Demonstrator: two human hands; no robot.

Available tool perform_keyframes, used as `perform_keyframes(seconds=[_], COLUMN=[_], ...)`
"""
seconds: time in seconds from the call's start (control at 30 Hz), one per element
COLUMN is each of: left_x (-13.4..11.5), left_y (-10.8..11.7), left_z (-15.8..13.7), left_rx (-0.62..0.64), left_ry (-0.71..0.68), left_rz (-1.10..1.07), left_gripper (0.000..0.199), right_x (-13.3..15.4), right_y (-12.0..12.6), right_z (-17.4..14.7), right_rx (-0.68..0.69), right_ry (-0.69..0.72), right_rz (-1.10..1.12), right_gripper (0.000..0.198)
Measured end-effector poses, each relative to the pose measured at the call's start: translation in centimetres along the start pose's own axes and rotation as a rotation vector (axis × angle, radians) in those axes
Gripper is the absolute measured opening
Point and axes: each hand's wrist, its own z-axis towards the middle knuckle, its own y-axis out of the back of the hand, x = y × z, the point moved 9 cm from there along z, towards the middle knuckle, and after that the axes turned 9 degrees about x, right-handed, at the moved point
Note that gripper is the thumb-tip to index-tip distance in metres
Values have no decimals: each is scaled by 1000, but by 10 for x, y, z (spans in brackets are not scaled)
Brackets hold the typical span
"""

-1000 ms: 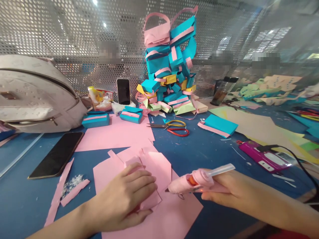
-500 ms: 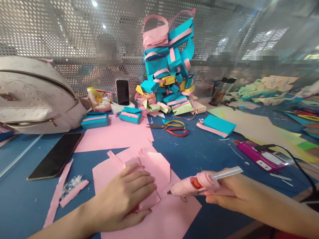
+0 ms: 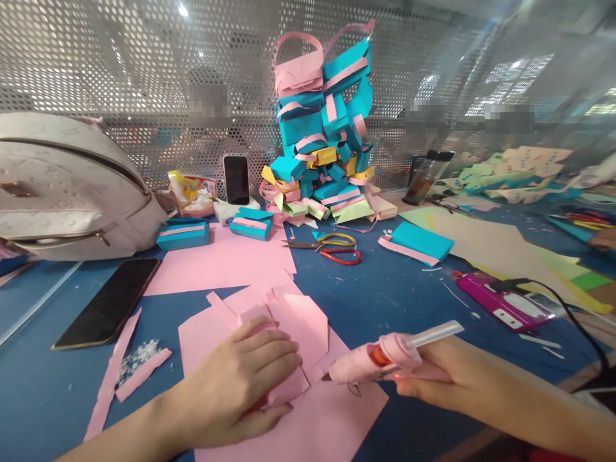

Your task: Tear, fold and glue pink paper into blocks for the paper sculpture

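My left hand [image 3: 257, 369] is closed over a folded pink paper box [image 3: 287, 387], pressing it down on a pink paper sheet [image 3: 332, 423]. Its palm and fingers hide much of the box. In my right hand [image 3: 433, 372] is a pink hot glue gun [image 3: 370, 362] with a clear glue stick poking out of its back. The gun's dark nozzle points left and sits at a small pink flap [image 3: 315, 373] beside the box. Whether the nozzle touches the flap I cannot tell.
Scissors [image 3: 332, 247] lie beyond the sheet, near a blue paper box [image 3: 421, 242]. A purple power strip [image 3: 505, 301] with a cable is at right. A phone [image 3: 108, 305] and paper scraps [image 3: 113, 372] lie left. Stacked paper bags [image 3: 320, 128] stand behind.
The glue gun's nozzle has shifted slightly down and left along the small flap. My left hand stays in place on the pink box.
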Motion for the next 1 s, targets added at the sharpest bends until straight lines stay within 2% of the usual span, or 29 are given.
perform_keyframes(seconds=[0.1,0.23,0.67,1.0], left_x=[1,1,3,1], left_y=[-1,-1,-4,1], left_z=[-1,-1,1,1], left_rx=[-3,-6,34,-23], left_ry=[3,6,31,9], left_rz=[-2,-4,-67,-53], left_gripper=[39,40,38,34], right_x=[-2,-4,14,18], right_y=[-9,-6,0,-8], right_z=[1,1,8,12], right_rx=[89,37,19,74], right_ry=[12,-14,37,90], right_rz=[25,49,22,45], right_gripper=[43,42,42,43])
